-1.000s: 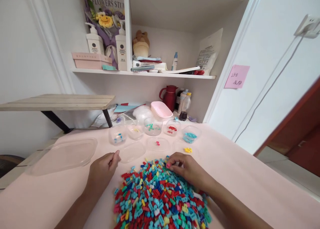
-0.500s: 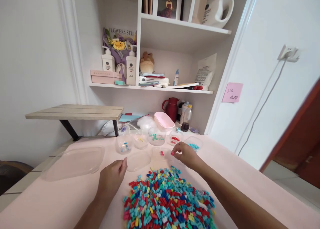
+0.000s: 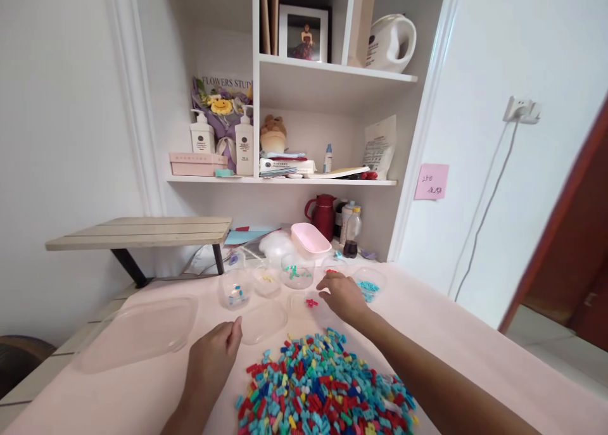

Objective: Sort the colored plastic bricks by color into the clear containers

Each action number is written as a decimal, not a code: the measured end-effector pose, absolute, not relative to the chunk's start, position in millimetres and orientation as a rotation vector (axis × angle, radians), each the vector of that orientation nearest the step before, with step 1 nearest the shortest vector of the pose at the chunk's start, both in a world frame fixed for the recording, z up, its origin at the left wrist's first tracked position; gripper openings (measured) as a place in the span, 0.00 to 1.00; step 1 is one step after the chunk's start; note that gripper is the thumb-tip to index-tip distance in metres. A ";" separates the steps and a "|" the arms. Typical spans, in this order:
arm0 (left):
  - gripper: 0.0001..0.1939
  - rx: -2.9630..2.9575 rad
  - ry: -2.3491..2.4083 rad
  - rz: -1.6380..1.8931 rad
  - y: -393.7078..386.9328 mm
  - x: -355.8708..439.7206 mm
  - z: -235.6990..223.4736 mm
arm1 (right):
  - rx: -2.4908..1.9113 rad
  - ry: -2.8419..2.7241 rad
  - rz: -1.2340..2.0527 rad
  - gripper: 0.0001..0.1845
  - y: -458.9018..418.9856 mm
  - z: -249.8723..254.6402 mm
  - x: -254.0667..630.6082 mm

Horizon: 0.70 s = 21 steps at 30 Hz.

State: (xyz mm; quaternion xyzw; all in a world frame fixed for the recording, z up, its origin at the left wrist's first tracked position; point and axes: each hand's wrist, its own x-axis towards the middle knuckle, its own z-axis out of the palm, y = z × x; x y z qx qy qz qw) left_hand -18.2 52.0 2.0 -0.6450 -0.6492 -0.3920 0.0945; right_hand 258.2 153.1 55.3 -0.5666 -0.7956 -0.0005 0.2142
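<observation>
My right hand (image 3: 344, 297) hovers over a shallow clear plastic tray (image 3: 295, 309), its thumb and fingers slightly apart with nothing visible between them. Just left of its fingertips, a few pinkish-red toy bricks (image 3: 311, 303) lie in that tray. Behind the hand, a clear container with red bricks (image 3: 331, 271) is partly hidden. My left hand (image 3: 215, 347) is closed, resting left of the big pile of small mixed-colour bricks (image 3: 323, 384); whatever its fingers may hold is hidden. A flat clear lid (image 3: 263, 324) lies close by its fingertips.
Clear containers hold blue (image 3: 236, 290), yellow (image 3: 266, 279), green (image 3: 297, 271) and turquoise bricks (image 3: 368, 286). A large clear lid (image 3: 137, 334) lies at left beside a small wooden stand (image 3: 142, 231). Farther back are a pink basin (image 3: 310, 239), a red jug (image 3: 323, 218) and bottles (image 3: 352, 232).
The pinkish-red brick in my right fingers has been let go into the shallow tray, and the fingers have parted. My left hand stays closed. The camera view has tilted up slightly.
</observation>
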 end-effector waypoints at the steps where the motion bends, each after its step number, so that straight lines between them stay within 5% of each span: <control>1: 0.23 -1.912 -1.930 -1.164 51.8 -18.5 1.8 | -1.548 -2.192 0.003 0.12 148.8 58.0 262.8; 11: 0.22 -1.933 -1.981 -1.206 51.8 -19.2 -0.9 | -1.218 -1.403 0.638 0.22 92.9 43.2 333.2; 21: 0.16 -2.031 -1.779 -1.341 44.8 -8.6 8.4 | -1.149 -1.195 0.872 0.24 83.7 57.7 363.7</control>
